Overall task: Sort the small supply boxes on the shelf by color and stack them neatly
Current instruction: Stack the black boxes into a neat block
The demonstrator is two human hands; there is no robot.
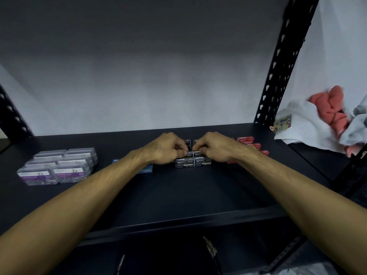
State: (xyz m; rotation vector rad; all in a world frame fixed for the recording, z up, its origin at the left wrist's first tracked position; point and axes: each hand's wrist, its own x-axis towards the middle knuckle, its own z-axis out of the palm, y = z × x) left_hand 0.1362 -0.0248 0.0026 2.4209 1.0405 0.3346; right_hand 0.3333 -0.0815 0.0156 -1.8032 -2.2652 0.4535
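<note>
Both hands are over the black staple boxes (193, 162) in the middle of the dark shelf (178, 193). The left hand (168, 148) has its fingers curled and pinches the top of a small black box. The right hand (213, 147) is curled the same way and pinches the black box just beside it. The two hands almost touch each other.

The black boxes sit in two rows, side by side, and the front ones show the word "Staples". The hands cover the boxes behind, so how many there are cannot be told.

To the left stand the clear clip boxes (59, 165) with purple labels, packed close in a block. Between them and the black boxes lie the blue boxes (146, 169), but the left arm hides most of them. To the right are the red boxes (247, 141), partly hidden behind the right hand and wrist.

A black metal post (278, 66) with holes stands at the back right corner of the shelf. Past it lies a pile of cloth (317, 124), white and pink, with a small tag on it that is too blurry to read. Things below the shelf are too dark to make out.
</note>
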